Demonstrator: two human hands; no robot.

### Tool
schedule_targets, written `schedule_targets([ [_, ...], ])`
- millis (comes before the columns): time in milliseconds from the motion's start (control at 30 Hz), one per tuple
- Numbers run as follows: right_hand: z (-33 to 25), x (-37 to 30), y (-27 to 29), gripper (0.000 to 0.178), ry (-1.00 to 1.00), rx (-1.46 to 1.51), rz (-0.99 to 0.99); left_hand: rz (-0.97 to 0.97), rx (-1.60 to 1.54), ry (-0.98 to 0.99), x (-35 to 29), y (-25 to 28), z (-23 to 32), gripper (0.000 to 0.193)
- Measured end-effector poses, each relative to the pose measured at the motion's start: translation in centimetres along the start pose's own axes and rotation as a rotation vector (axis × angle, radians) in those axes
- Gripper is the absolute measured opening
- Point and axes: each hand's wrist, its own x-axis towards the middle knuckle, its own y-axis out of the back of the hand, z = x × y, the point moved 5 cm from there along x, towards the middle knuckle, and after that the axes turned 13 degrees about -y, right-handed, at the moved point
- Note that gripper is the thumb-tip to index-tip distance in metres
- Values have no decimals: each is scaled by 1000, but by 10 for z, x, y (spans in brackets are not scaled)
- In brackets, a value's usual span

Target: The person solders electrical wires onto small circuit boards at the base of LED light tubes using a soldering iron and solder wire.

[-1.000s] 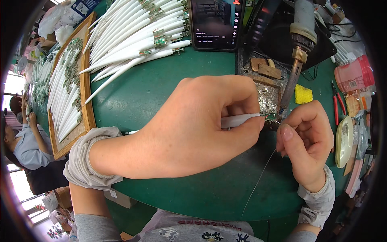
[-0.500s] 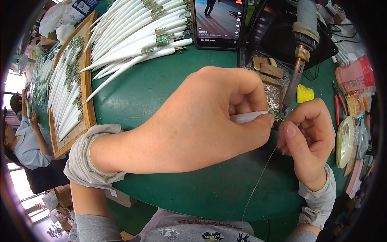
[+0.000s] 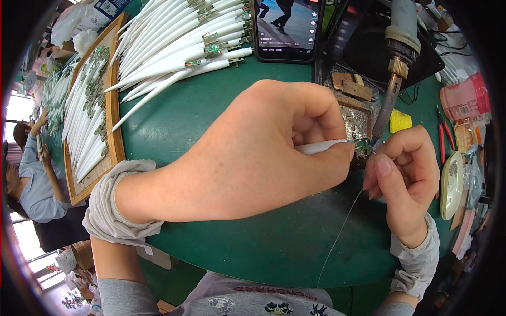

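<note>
In the head view, your left hand [image 3: 247, 163] is curled closed around a white stick [image 3: 322, 147], its green circuit board [image 3: 362, 145] at the tip of the soldering iron [image 3: 397, 69]; contact is unclear. Your right hand [image 3: 407, 174], below the iron, pinches a thin wire [image 3: 340, 231]. The stick looks light, stiff and slick; hold its white body, since the board seems fragile. The green table [image 3: 253, 250] spreads left of the iron, a co-worker [image 3: 43, 181] far beyond.

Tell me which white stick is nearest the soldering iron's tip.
The white stick in the left hand, its green end beside that tip; the piled sticks and tray sticks lie farther away.
</note>
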Motion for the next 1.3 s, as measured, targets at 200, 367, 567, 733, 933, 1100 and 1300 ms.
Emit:
schedule_targets([
  [200, 5, 2, 0, 13, 26, 55, -35, 2, 40, 19, 0, -1, 1, 6],
  [367, 9, 4, 1, 12, 75, 43, -47, 11, 67, -33, -1, -3, -1, 7],
  [567, 9, 5, 1, 11, 86, 48, -50, -1, 79, -60, -2, -4, -1, 7],
  [733, 8, 4, -1, 12, 92, 56, -54, -79, 97, -60, -6, -11, -6, 7],
  [933, 11, 2, -3, 11, 53, 49, -65, -204, 802, -559, -30, -40, -11, 20],
  [1100, 11, 0, 0, 11, 6, 31, -63, 3, 1540, -541, -15, 6, 15, 15],
  [1300, 12, 2, -1, 11, 2, 22, -90, 122, 2106, -108, -12, 93, 17, 2],
])
